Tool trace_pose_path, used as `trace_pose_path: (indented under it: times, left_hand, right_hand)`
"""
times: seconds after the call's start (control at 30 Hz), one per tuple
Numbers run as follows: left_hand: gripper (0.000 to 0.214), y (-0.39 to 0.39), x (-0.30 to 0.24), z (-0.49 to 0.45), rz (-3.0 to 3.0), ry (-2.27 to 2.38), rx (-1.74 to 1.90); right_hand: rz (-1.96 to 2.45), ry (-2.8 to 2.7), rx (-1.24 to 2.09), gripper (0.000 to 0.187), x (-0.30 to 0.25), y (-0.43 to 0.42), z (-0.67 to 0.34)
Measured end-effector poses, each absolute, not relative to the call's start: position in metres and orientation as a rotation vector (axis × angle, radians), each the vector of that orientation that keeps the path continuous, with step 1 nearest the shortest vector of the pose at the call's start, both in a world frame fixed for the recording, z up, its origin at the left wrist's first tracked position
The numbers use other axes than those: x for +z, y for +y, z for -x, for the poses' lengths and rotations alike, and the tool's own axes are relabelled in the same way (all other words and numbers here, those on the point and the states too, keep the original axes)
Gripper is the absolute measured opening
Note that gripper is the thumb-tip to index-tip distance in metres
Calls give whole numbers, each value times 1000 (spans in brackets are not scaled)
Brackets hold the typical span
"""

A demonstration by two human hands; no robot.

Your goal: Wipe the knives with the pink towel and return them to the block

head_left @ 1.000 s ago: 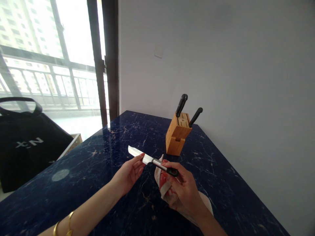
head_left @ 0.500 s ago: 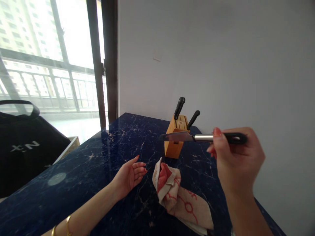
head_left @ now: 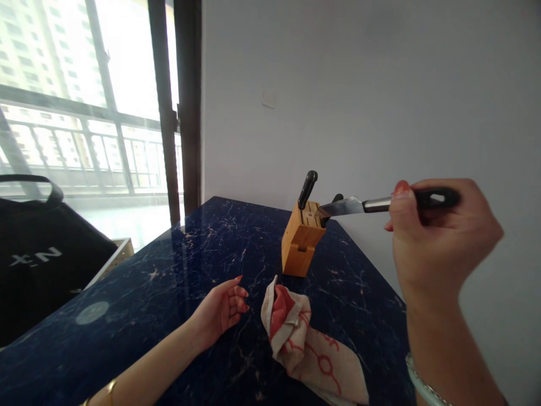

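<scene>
My right hand (head_left: 435, 242) grips a knife (head_left: 378, 204) by its black and silver handle, the blade pointing left. Its tip overlaps the slotted top of a wooden knife block (head_left: 298, 248); I cannot tell whether it touches. One black-handled knife (head_left: 307, 189) stands in the block's left side, and another dark handle (head_left: 337, 198) shows partly behind the blade. Nothing is in my left hand (head_left: 224, 310), which rests palm up on the table with its fingers loosely curled. Between my hands lies a crumpled beige and red cloth (head_left: 313, 349).
The dark blue marbled table (head_left: 169, 299) meets a pale wall (head_left: 359, 101) at the back and right. At the left, a black bag (head_left: 46, 254) stands beside the table edge, near a bright window (head_left: 80, 113).
My right hand has moved right and up, bringing the blade's tip over the top of the block. My left hand's fingers have curled slightly more. The cloth lies as before.
</scene>
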State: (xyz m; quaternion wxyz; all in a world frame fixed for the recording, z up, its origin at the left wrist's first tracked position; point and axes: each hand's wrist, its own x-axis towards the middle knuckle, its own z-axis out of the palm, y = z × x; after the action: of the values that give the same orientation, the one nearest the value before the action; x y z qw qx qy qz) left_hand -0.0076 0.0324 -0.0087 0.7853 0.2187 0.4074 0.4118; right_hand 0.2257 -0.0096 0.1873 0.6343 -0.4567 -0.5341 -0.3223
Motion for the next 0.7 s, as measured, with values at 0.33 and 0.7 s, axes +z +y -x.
trace_pose_path:
  times: [0.33,0.7]
  left_hand:
    - [29,32,-10,6,-518,901,885]
    - [31,33,-12,6,-581,878,882]
  right_hand:
    - [1109,-1227,-772,15,194,-12,-228]
    - [1213,-1431,-725,30,210,35,-230]
